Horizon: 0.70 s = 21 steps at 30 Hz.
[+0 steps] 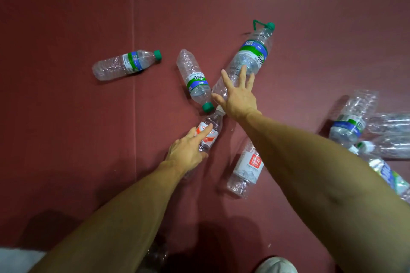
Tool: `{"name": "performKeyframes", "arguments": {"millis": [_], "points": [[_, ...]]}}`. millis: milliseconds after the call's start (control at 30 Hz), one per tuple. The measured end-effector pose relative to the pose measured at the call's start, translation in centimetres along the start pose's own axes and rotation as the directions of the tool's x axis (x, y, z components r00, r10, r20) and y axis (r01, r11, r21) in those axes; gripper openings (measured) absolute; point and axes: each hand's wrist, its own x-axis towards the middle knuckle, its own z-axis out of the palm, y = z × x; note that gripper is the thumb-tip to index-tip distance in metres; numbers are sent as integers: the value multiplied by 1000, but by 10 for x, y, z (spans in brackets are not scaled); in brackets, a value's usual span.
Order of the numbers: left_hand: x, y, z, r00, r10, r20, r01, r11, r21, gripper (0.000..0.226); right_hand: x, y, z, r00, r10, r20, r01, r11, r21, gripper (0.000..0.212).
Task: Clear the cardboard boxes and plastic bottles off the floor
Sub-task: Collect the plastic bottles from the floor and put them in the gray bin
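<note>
Soft, even light; a dark shadow pools on the maroon floor (66, 17) nearer than the grip of the left hand (188, 148). Far right, clear crumpled plastic bottles (355, 122) blur and stretch.

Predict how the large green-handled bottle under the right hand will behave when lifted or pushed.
Probably light: the large bottle looks clear and empty. Its thin ribbed wall would likely dent under the right hand. Lying on its side on the smooth floor, it may roll if pushed.
</note>
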Motion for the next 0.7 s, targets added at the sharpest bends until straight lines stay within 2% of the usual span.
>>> {"name": "performKeyframes", "arguments": {"millis": [267,433,700], "points": [[5,-9,2,1000,16,-7,-16,999,-44,87,-7,-1,0,998,-4,69,3,1000,24,68],[5,-8,4,999,40,-23,-41,998,-52,88,-24,20,-4,997,25,79,-34,992,118,64],[-13,-6,12,996,-43,-72,41,999,-31,86,-55,41,-8,995,-1,100,-4,999,50,61]]}}
